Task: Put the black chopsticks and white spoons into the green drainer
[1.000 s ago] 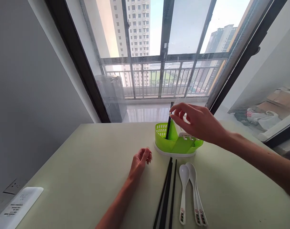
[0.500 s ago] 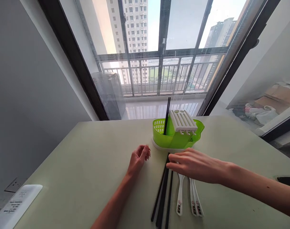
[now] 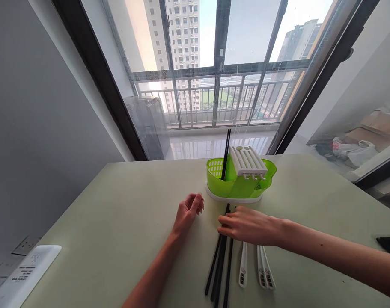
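My right hand (image 3: 246,223) reaches in from the right, over the upper part of several black chopsticks (image 3: 219,273) that lie on the table. Its fingers are pinched together on the chopsticks; exactly how many they grip is hidden. Resting on the table to the left, my left hand (image 3: 189,214) is loosely curled, with nothing seen in it. Beyond both hands stands a green cutlery holder (image 3: 225,186) with a white slotted top (image 3: 249,160). Two black chopsticks (image 3: 226,156) stand upright in its left basket. White spoons (image 3: 242,267) lie right of the loose chopsticks, partly covered by my right hand.
The pale table (image 3: 127,214) reaches to a glass door with a balcony behind it. A white power strip (image 3: 31,271) lies at the left edge. At the right edge is a black object (image 3: 389,244) I cannot make out. Bags (image 3: 355,149) lie beyond the table at right.
My right hand has moved slightly left and nearer, down along the chopsticks, and covers more of them. My left hand has stayed in place. The view has shifted slightly.
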Demonstrator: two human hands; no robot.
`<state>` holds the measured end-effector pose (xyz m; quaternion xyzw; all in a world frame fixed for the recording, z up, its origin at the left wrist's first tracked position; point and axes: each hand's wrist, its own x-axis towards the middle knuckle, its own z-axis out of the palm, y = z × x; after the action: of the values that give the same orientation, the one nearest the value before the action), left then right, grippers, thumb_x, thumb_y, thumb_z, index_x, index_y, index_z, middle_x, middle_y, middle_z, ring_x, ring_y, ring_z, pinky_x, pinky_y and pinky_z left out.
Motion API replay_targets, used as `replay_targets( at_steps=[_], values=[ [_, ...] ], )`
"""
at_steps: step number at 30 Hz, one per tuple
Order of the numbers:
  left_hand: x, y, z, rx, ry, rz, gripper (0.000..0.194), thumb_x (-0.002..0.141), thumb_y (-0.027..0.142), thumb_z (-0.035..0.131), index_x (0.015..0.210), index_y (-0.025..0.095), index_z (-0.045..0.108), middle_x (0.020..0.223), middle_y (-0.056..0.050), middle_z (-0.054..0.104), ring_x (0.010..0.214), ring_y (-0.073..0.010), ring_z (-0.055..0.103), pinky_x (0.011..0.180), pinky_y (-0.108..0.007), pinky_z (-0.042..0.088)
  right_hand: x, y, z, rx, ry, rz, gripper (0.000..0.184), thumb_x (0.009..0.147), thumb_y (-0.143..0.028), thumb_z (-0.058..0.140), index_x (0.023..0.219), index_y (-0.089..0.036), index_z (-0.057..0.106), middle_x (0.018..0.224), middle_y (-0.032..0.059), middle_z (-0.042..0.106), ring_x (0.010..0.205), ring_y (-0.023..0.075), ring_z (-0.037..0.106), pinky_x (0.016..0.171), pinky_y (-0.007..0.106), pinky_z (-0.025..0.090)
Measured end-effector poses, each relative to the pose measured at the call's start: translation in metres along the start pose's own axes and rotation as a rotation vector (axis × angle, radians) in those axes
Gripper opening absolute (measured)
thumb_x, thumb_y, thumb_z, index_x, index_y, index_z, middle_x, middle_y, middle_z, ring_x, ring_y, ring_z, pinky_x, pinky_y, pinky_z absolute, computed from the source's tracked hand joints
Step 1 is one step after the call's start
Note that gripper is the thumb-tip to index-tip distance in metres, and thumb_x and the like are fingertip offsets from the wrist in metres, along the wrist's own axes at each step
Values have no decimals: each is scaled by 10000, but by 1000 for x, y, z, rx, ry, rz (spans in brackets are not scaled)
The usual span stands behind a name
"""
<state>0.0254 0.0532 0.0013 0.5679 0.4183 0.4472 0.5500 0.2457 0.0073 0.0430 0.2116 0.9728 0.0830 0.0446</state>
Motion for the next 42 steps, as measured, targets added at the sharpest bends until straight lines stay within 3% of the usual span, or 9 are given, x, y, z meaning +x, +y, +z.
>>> replay_targets(
  at_steps=[18, 42],
  values=[
    [0, -1, 1, 2, -5, -6, 458, 903, 635, 606, 803, 188, 617, 695, 12, 553, 636, -130, 456, 637, -267, 406, 15, 12, 9, -39, 30, -13, 173, 984, -69, 536, 870, -175, 611, 857, 12, 612, 622, 118, 540, 501, 308, 220],
    [1, -6, -1, 75, -43, 29, 411, 913, 583, 603, 773, 197, 603, 702, 15, 578, 646, -132, 487, 658, -257, 425, 32, 17, 0, -56, 47, 8, 234, 990, -66, 533, 817, -159, 661, 841, 24, 647, 673, 138, 586, 537, 295, 317]
  ],
)
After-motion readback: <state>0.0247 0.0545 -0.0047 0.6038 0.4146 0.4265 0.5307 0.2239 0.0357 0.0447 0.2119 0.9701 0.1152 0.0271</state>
